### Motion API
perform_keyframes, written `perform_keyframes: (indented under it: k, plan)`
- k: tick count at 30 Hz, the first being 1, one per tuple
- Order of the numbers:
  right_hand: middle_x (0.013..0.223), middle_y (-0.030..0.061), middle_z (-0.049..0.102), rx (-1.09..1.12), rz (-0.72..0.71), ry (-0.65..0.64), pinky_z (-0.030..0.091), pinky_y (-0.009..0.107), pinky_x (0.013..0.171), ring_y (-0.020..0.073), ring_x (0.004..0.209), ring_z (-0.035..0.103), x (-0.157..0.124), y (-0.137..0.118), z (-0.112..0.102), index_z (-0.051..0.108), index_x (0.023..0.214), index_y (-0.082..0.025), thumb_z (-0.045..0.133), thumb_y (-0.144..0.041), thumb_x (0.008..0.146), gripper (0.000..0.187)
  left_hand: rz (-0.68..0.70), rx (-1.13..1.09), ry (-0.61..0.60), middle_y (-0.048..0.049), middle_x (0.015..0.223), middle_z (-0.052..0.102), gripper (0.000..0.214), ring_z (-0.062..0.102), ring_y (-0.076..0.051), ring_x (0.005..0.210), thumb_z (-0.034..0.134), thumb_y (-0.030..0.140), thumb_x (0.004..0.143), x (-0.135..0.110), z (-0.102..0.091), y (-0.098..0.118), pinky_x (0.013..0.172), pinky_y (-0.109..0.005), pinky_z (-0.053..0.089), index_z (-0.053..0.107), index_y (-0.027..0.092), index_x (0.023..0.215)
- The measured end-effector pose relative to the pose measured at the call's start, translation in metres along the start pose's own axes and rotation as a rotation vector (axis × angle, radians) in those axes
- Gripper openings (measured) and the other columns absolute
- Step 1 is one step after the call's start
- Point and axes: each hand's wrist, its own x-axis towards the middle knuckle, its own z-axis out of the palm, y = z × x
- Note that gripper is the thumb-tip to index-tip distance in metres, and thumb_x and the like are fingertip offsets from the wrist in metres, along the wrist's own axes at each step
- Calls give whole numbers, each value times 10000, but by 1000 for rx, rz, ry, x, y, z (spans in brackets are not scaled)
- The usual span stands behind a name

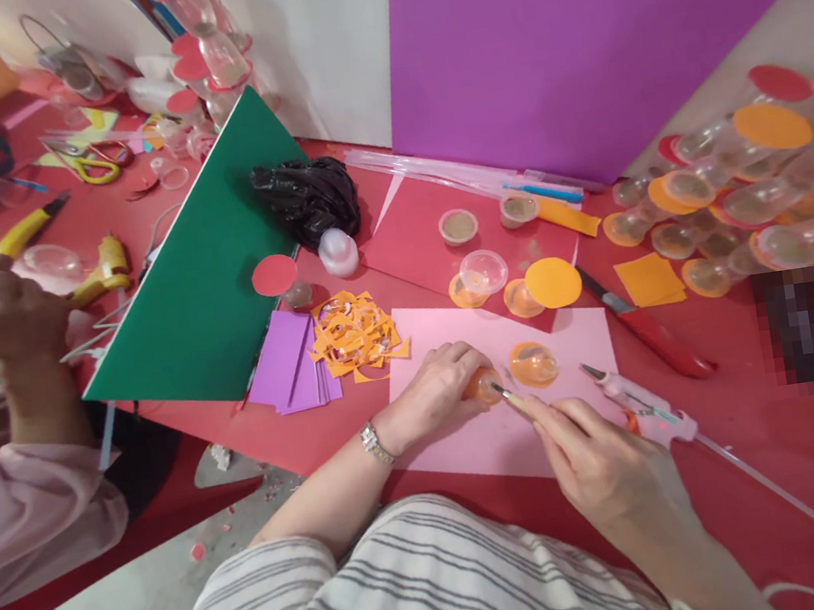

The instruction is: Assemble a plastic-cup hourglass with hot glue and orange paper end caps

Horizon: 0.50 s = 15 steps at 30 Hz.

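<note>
A red table point(771, 476) lies beneath both grips. A pale pink rectangular paper sheet point(458, 449) is under both. The right hand point(606, 459) and left hand point(445, 385) are near each other over it. A pale pink plastic glue gun point(653, 409) lies just right of the right grip, a heap of orange paper scraps point(356, 332) left of the left grip, and a clear plastic dome with an orange disc point(535, 365) just beyond the right grip. The left grip is clamped on a clear-and-orange plastic piece point(486, 389). The right grip is pinched around a slim tan-handled tool point(518, 401), its dark tip against or just beside that piece.
</note>
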Motion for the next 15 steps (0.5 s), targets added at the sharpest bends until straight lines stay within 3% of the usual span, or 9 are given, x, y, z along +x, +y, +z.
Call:
perform_keyframes:
  k: [6, 12, 15]
  plan:
    - [792, -10, 691, 68, 117, 12, 383, 208, 548, 69, 563, 579, -10, 4, 1, 695, 1102, -170, 490, -231, 996, 239, -6, -1, -10, -85, 1048, 627, 300, 592, -225, 955, 745, 220, 797, -1, 0, 1, 867, -334, 491, 595, 166, 1051]
    - [783, 5, 688, 127, 133, 1, 395, 211, 552, 85, 582, 600, -9, 4, 7, 690, 1086, -166, 470, -259, 1001, 254, -36, 15, -39, -97, 1115, 612, 478, 583, -260, 1016, 834, 253, 720, -1, -1, 2, 904, -374, 487, 575, 182, 1116]
    - [778, 2, 686, 141, 137, -1, 389, 208, 539, 78, 567, 594, -6, 3, 7, 693, 1083, -167, 478, -252, 997, 246, -35, 6, -37, -90, 1094, 619, 446, 587, -253, 1004, 840, 263, 726, 0, -1, 2, 898, -365, 490, 584, 181, 1081]
